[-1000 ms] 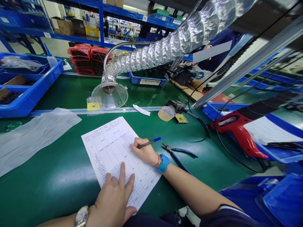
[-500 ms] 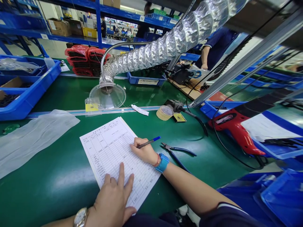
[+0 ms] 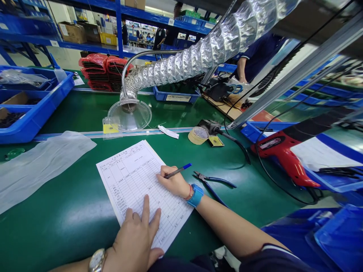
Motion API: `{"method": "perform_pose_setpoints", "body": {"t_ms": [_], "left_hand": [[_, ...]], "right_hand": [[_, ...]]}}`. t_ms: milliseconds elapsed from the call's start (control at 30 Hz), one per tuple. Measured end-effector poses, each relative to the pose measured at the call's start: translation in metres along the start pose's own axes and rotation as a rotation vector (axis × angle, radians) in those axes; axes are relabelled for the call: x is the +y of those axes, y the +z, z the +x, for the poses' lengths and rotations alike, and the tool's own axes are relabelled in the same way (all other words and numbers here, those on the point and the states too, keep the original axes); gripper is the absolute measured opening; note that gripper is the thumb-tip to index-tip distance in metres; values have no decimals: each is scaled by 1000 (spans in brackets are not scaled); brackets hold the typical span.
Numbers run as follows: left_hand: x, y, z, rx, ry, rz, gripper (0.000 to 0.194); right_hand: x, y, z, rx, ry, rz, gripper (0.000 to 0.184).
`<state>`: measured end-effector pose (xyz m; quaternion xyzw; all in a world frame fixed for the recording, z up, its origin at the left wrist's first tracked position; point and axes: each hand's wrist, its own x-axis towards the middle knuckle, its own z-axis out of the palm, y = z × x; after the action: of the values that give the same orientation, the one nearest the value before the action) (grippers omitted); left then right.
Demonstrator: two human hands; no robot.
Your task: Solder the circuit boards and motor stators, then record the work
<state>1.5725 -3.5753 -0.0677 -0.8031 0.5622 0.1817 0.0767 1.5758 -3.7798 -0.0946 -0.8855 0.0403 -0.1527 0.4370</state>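
A printed form with a ruled grid lies at a slant on the green table. My left hand rests on its lower part with fingers spread and a watch on the wrist. Held in my right hand is a pen with a blue end pointing up to the right. That hand sits on the form's right side, a blue band round the wrist; the pen's tip is hidden by the fingers. Just right of it, diagonal cutters with dark blue handles lie with their handles apart.
A silver duct ends in a clear hood beyond the form. Near it are a tape roll and a white sheet. A red heat gun stands at right, blue bins at left. Another person's arm shows behind.
Both hands, the pen and the form keep practically the same place. The view has shifted very slightly. In the far background, a person in dark clothes has come into sight.
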Motion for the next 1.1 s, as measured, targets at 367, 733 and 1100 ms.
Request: {"method": "perform_pose_setpoints", "body": {"t_ms": [367,733,1100], "left_hand": [[0,4,0,28,6,4,83],[-51,-11,-37,321,-314,-457,48],[-52,8,-11,874,-601,-1669,54]], "right_hand": [[0,0,0,-13,37,66,30],[0,-1,9,193,266,401,20],[-7,-11,1,79,391,529,44]]}}
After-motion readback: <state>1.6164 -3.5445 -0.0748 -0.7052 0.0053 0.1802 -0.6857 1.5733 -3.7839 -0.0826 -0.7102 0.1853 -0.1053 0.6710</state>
